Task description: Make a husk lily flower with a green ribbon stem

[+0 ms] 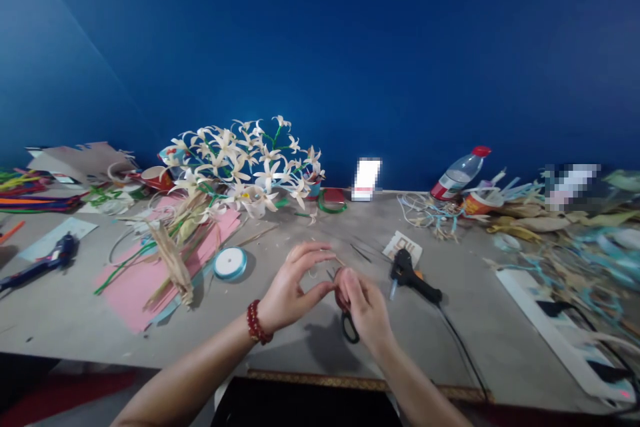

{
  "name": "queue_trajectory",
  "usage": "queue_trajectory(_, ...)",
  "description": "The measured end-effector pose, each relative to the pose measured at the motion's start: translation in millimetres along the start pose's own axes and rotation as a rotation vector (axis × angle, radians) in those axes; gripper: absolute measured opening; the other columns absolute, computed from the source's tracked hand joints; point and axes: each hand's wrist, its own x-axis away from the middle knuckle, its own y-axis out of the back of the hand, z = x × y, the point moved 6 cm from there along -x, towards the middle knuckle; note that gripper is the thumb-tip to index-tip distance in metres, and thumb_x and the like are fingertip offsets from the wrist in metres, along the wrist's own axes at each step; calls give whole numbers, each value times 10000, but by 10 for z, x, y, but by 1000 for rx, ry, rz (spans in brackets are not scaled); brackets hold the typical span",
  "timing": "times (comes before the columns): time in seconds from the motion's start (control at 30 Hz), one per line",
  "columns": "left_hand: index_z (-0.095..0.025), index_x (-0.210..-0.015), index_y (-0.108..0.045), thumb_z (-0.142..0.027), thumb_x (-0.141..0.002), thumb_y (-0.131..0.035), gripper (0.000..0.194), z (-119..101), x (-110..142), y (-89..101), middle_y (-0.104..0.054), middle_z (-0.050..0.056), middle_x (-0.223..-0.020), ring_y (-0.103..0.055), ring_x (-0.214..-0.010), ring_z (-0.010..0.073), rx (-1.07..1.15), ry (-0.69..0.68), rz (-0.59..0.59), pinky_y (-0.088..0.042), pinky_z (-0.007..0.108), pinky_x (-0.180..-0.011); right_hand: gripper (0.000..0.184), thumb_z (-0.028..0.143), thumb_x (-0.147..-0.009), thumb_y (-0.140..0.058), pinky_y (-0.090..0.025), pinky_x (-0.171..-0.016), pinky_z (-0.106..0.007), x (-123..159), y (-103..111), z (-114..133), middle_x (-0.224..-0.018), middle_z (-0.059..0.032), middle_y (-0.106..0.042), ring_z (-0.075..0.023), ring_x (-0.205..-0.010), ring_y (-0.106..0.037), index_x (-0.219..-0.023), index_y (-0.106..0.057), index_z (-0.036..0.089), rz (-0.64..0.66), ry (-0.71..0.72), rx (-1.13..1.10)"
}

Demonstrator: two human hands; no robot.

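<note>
In the head view, my right hand (367, 307) is closed around a pair of scissors (351, 328); a black handle loop hangs below the fingers and a thin tip points up beside them. To its left is my left hand (293, 287), wearing a dark red bead bracelet, its fingers stretched out and apart from the thumb. The left thumb reaches to the right fingertips. Some thin pale strip seems to lie between the hands, too small and blurred to make out. A black glue gun (413, 277) lies right of my hands, and a ribbon spool (230, 263) lies to the left.
White flowers on green stems (250, 160) stand along the wall. Dried husks lie over pink paper (135, 293) at left. A second glue gun (55, 257) is at far left. A tilted bottle (459, 175), husk strips and a white power strip (555, 340) are at right.
</note>
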Motion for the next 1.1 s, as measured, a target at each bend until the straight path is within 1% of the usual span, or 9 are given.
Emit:
queue_trajectory(0.1,-238,-1249,-575,-210,-875,-616,377,26,-9,-23,-604,132,-1282,-546,-1222,269,69,29,-20,-457,464,-1026,529,620,-918,-460,-297,-477,-245,29,-17,3,-510,56,-386,-99,-471,-361,-587,-443,208,83,45,199)
queue_trajectory(0.17,-229,-1240,-577,-187,-878,-597,365,41,-8,-31,-604,127,-1279,-546,-1219,260,40,33,-38,-456,453,-1027,470,596,-896,-523,-286,-457,-231,30,-42,-56,-535,63,-397,-90,-466,-355,-638,-479,206,124,-14,224)
queue_trajectory(0.3,-230,-1247,-562,-142,-883,-547,374,36,11,-31,-614,113,-1285,-544,-1211,251,-184,-39,-92,-369,495,-1093,467,628,-867,-533,-268,-393,-207,40,-105,-191,-518,73,-405,-76,-411,-336,-671,-501,206,163,-208,122)
queue_trajectory(0.4,-233,-1248,-559,-105,-896,-495,380,49,24,-32,-638,98,-1265,-562,-1183,240,-328,-80,-128,-325,512,-1111,459,586,-874,-563,-251,-392,-199,72,-119,-141,-494,73,-396,-72,-411,-330,-635,-503,199,207,-212,156)
queue_trajectory(0.5,-216,-1223,-575,-138,-898,-524,338,147,18,-32,-656,107,-1225,-579,-1164,232,-241,-1,-136,-418,444,-1045,384,513,-934,-519,-272,-422,-203,87,-41,29,-549,70,-425,-71,-428,-347,-707,-504,204,172,-107,79)
queue_trajectory(0.6,-198,-1152,-618,-176,-899,-552,262,303,10,-43,-684,105,-1137,-623,-1079,218,-41,164,-149,-489,384,-953,366,471,-984,-436,-303,-451,-216,96,52,144,-609,59,-440,-77,-446,-369,-727,-474,212,107,0,46)
queue_trajectory(0.8,-189,-1102,-654,-201,-897,-560,225,498,12,-147,-706,90,-1063,-661,-977,205,176,398,-159,-511,354,-893,380,394,-1018,-339,-369,-565,-245,240,-220,23,-588,41,-456,-119,-532,-461,-705,-459,214,374,100,487)
queue_trajectory(0.97,-193,-1110,-642,-185,-883,-567,239,537,12,-209,-700,87,-1080,-665,-991,201,229,396,-195,-517,349,-904,304,405,-943,-515,-327,-535,-248,260,-421,35,-631,22,-526,-132,-551,-476,-711,-471,214,259,269,827)
queue_trajectory(1.1,-189,-1093,-642,-218,-886,-577,219,576,36,-218,-700,96,-1085,-673,-967,203,269,426,-233,-529,356,-887,320,283,-973,-410,-327,-543,-259,205,-424,166,-600,16,-508,-136,-542,-474,-663,-454,219,216,479,921)
